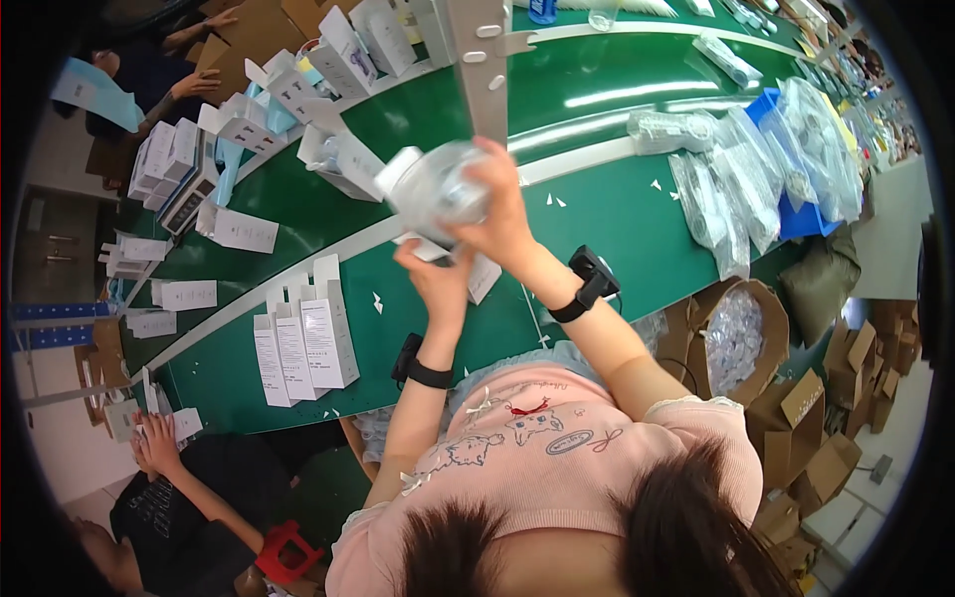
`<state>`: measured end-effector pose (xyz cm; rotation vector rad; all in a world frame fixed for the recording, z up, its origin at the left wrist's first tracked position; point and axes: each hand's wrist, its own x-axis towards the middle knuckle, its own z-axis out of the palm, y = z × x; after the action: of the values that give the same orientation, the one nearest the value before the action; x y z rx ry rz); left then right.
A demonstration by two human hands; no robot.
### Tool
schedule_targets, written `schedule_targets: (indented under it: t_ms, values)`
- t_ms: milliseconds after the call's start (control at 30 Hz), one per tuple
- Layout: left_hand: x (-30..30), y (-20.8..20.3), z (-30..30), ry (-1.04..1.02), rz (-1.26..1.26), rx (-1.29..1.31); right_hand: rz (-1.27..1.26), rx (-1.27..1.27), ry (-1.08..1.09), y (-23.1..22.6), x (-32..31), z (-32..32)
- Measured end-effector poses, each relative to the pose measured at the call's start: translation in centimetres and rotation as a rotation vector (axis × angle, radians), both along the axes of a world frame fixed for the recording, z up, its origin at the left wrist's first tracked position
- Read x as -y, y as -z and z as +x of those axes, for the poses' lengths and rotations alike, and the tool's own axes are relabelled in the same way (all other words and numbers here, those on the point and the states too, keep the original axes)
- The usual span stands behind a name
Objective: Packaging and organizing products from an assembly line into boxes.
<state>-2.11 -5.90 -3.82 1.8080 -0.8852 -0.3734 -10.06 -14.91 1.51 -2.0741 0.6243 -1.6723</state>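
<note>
My right hand grips a clear plastic-wrapped item, smeared by motion, above the green work table. What lies inside the wrapping is too blurred to name. Just below, my left hand is closed at a white carton, which is partly hidden behind the hands and the wrapped item. To the left of my left hand, several tall white cartons stand side by side with their top flaps up.
Clear bagged parts lie around a blue bin on the right. Opened white cartons line the far-left belt. A metal post rises ahead. Another person's hands work at lower left; a cardboard box holds clear plastic pieces.
</note>
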Motion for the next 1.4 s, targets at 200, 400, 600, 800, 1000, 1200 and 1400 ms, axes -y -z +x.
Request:
schedule_targets:
  t_ms: [200, 400, 600, 800, 1000, 1200, 1400]
  values:
    - [-2.0, 1.9, 1.5, 0.020, -0.208, -0.024, 0.127, -0.469, -0.265, -3.8, -3.4, -3.2]
    - [-4.9, 4.3, 0.1, 0.395, -0.306, 0.387, 0.343, -0.683, -0.162, -3.9, -3.0, -5.2]
    - [-5.3, 3.8, 1.2, 0.292, -0.340, 0.004, 0.075, -0.658, -0.326, 0.4, -3.5, -9.2]
    - [-5.6, 2.4, 2.4, 0.248, -0.368, -0.031, 0.709, -0.941, 0.337, 9.4, -3.9, -17.4]
    - [-4.6, 1.3, 3.0, 0.295, -0.232, 0.154, 0.826, -0.878, 0.151, 12.1, -4.4, -19.4]
    - [-3.6, -2.8, 2.8, 0.314, -0.176, 0.405, 0.935, -0.135, -0.073, 3.6, -3.2, -15.2]
    - [-2.9, -4.0, 4.0, 0.124, 0.054, 0.084, 0.405, -0.101, -0.378, -1.4, -4.2, -6.2]
